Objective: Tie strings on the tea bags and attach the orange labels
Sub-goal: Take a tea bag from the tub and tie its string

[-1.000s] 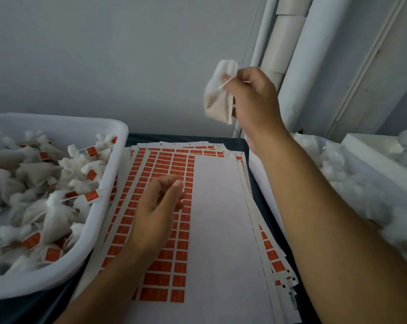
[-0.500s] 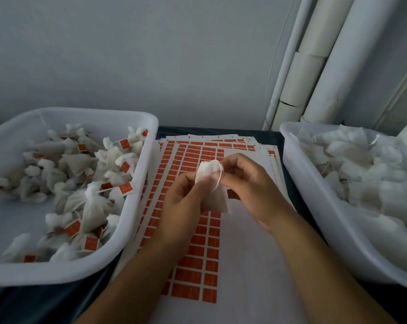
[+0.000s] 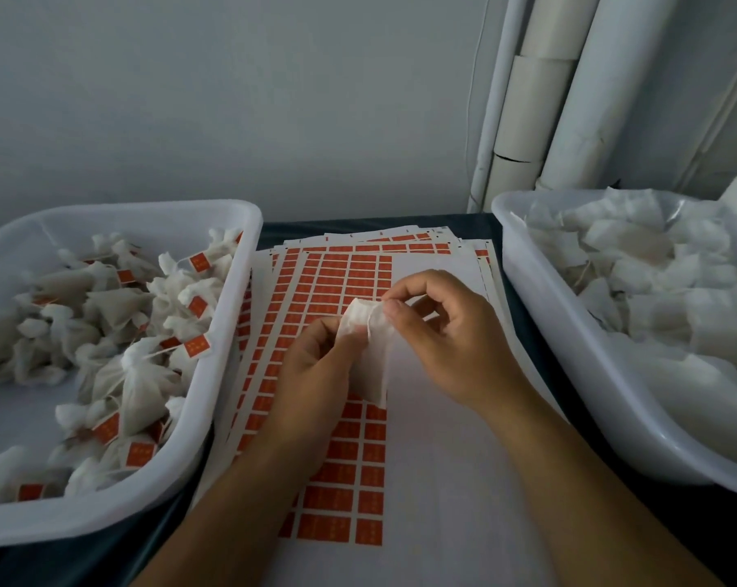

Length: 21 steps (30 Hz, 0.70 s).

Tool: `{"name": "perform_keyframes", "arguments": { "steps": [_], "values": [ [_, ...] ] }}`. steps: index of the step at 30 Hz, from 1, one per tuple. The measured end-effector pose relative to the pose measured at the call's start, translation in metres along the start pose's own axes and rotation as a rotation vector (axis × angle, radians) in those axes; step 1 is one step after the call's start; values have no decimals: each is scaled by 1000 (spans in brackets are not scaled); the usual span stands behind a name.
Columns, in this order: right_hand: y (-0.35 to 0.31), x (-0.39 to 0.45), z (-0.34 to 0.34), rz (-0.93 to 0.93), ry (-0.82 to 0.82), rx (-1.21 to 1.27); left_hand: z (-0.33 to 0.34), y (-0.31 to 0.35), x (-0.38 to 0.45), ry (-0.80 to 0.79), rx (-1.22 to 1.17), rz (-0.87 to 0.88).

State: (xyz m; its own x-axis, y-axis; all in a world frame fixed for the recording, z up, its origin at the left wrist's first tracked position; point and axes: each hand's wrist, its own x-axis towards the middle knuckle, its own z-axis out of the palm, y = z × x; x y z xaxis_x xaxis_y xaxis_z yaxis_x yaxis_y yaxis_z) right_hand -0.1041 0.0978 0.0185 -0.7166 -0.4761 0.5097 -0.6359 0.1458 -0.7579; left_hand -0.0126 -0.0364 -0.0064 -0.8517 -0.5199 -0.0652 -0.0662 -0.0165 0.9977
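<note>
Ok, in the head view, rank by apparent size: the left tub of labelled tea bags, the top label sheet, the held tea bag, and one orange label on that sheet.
1. Left tub and top label sheet: too close to rank.
2. Held tea bag.
3. One orange label.

Thin matt gauzy tea bag (image 3: 373, 358), glossy white plastic tubs (image 3: 214, 400) (smooth-walled), paper label sheets (image 3: 439, 459)

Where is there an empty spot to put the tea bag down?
The blank white strip of the label sheets, right of the orange labels and left of the right bin. The left bin is crowded except its near left corner; the right bin is heaped.
</note>
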Motion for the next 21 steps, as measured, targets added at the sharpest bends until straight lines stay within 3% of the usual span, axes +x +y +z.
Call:
{"name": "perform_keyframes", "arguments": {
  "steps": [10,16,21],
  "values": [
    [-7,2,-4,311,16,341,3,12,-11,-187,142,114],
    [-12,0,-3,304,-27,408,8,2,-6,-151,426,219],
    [-17,3,-11,255,5,609,7,-3,-2,-101,529,303]
  ]
}}
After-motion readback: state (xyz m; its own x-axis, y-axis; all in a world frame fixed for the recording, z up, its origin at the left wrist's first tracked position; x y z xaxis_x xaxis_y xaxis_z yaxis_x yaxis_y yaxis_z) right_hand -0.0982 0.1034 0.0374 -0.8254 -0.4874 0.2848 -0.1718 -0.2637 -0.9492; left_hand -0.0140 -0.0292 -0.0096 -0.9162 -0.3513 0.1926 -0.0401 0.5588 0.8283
